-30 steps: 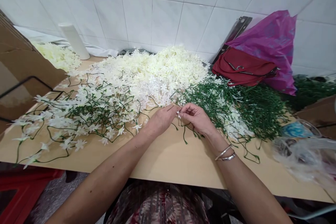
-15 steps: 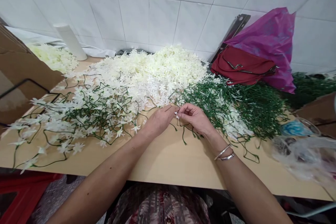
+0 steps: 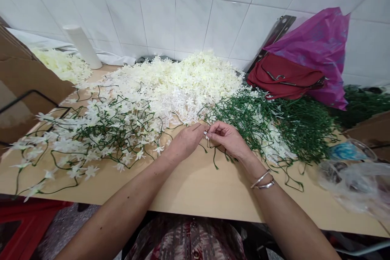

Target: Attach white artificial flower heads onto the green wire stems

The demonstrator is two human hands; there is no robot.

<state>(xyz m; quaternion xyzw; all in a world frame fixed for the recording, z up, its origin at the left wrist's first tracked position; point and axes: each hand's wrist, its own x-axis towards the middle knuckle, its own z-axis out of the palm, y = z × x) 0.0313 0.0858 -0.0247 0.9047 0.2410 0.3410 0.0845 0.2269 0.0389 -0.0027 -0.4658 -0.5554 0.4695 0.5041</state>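
Note:
My left hand (image 3: 189, 141) and my right hand (image 3: 228, 139) meet over the near middle of the table. Between their fingertips shows a small white artificial flower (image 3: 206, 135), pinched by my right thumb and forefinger. My left fingers are closed right beside it; what they grip is hidden behind the hand. Just past the hands lies a heap of loose white artificial flowers (image 3: 179, 77). Green plastic stems (image 3: 240, 111) are piled beside my right hand, a few reaching under it. To the left of my left hand spreads a tangle of flowers on green stems (image 3: 100, 130).
A red bag (image 3: 284, 76) and a purple plastic bag (image 3: 329, 57) lean at the back right. Clear plastic bags (image 3: 356, 178) and a blue-patterned item (image 3: 347, 150) lie right. A cardboard box (image 3: 27, 73) stands left, near a white roll (image 3: 83, 46). Tiled wall behind.
The view has shifted slightly. Both hands stay together in nearly the same place, with the small white flower still at my right fingertips.

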